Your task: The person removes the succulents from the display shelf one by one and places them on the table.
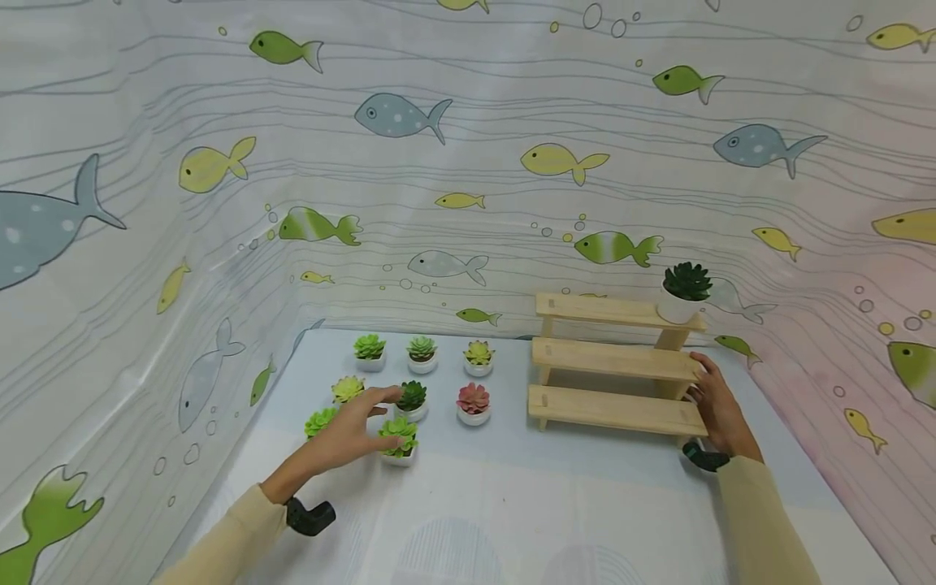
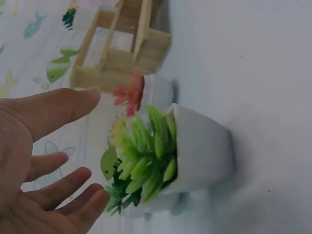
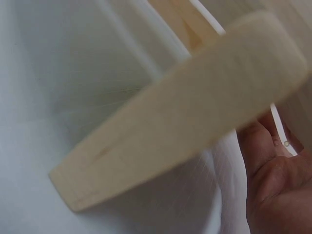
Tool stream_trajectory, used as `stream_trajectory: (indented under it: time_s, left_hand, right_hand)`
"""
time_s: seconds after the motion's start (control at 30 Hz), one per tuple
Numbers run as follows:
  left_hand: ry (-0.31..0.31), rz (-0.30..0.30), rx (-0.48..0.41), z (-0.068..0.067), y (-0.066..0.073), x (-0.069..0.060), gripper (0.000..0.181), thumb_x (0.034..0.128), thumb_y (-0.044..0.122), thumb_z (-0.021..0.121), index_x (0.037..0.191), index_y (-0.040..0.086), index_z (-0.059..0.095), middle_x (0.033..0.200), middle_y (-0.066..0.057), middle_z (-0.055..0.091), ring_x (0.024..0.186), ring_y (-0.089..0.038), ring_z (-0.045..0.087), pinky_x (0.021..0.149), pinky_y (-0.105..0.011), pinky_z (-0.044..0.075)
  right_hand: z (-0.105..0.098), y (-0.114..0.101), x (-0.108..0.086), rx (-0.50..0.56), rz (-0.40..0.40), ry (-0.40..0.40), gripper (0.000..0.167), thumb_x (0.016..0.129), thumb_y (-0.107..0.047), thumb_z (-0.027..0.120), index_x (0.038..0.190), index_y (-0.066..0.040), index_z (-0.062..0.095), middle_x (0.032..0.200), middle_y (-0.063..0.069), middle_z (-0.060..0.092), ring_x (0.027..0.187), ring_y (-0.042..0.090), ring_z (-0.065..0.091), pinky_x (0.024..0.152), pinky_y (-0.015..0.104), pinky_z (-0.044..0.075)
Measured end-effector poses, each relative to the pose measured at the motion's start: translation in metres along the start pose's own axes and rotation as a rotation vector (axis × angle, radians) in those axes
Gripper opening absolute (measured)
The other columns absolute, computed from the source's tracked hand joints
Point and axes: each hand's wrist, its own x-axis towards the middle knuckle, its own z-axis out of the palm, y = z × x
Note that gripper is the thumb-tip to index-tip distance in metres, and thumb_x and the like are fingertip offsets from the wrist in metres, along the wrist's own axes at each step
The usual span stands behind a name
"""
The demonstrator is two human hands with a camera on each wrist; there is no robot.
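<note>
My left hand is spread just beside a bright green succulent in a white pot, thumb and fingers apart. In the left wrist view a gap separates the fingers from this white pot. Behind it stands a dark green succulent. At the right, my right hand grips the end of a three-step wooden plant stand. The right wrist view shows the stand's side leg partly hiding that hand's fingers. On the top step sits a larger dark succulent in a white pot.
Near the left hand stand more potted succulents: a pink one, a yellow one, a pale green one and several others at the left. A fish-patterned sheet rises behind and beside the white table.
</note>
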Motion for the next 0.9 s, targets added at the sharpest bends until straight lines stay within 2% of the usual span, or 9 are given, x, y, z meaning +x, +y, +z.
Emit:
stream_trajectory:
  time_s: [0.1,0.23,0.4,0.63,0.9]
  left_hand:
    - [0.044,0.048,0.018,-0.002,0.007,0.014,0.073,0.0898,0.020,0.083,0.150,0.000,0.047,0.140,-0.023,0.056,0.128,-0.042,0.055,0.104,-0.054,0.048]
    - [0.080,0.054,0.012,-0.002,0.016,0.032,0.066,0.0907,0.022,0.083,0.148,0.009,0.052,0.133,-0.015,0.062,0.124,-0.039,0.058,0.103,-0.053,0.049]
    - [0.074,0.067,-0.032,0.000,0.026,0.053,0.062,0.0913,0.026,0.082,0.146,0.014,0.054,0.133,-0.006,0.061,0.122,-0.031,0.060,0.103,-0.053,0.049]
    - [0.072,0.120,-0.048,0.001,0.045,0.081,0.062,0.0920,0.027,0.081,0.146,0.013,0.054,0.131,-0.007,0.061,0.120,-0.025,0.060,0.102,-0.049,0.050]
    - [0.067,0.176,-0.038,0.008,0.060,0.114,0.056,0.0935,0.023,0.080,0.143,0.016,0.055,0.128,-0.003,0.062,0.117,-0.019,0.060,0.102,-0.043,0.051]
  right_hand:
    - [0.001,0.000,0.000,0.007,0.006,0.012,0.047,0.112,-0.038,0.042,0.155,-0.042,0.024,0.145,-0.006,0.034,0.124,0.016,0.041,0.083,0.024,0.051]
    - [0.002,-0.001,0.001,0.028,0.014,0.018,0.047,0.112,-0.038,0.043,0.155,-0.042,0.025,0.146,-0.004,0.035,0.123,0.015,0.043,0.084,0.024,0.051]
    - [0.002,0.000,0.002,0.031,0.014,0.009,0.046,0.111,-0.038,0.043,0.154,-0.043,0.025,0.149,-0.001,0.032,0.124,0.016,0.041,0.084,0.025,0.051]
    - [0.001,0.002,0.003,0.022,0.040,0.004,0.044,0.111,-0.039,0.042,0.151,-0.048,0.026,0.155,0.001,0.025,0.130,0.022,0.036,0.084,0.027,0.052]
    - [-0.002,0.001,0.002,0.021,0.014,0.016,0.054,0.112,-0.038,0.042,0.161,-0.039,0.018,0.155,0.001,0.027,0.129,0.020,0.038,0.085,0.025,0.051]
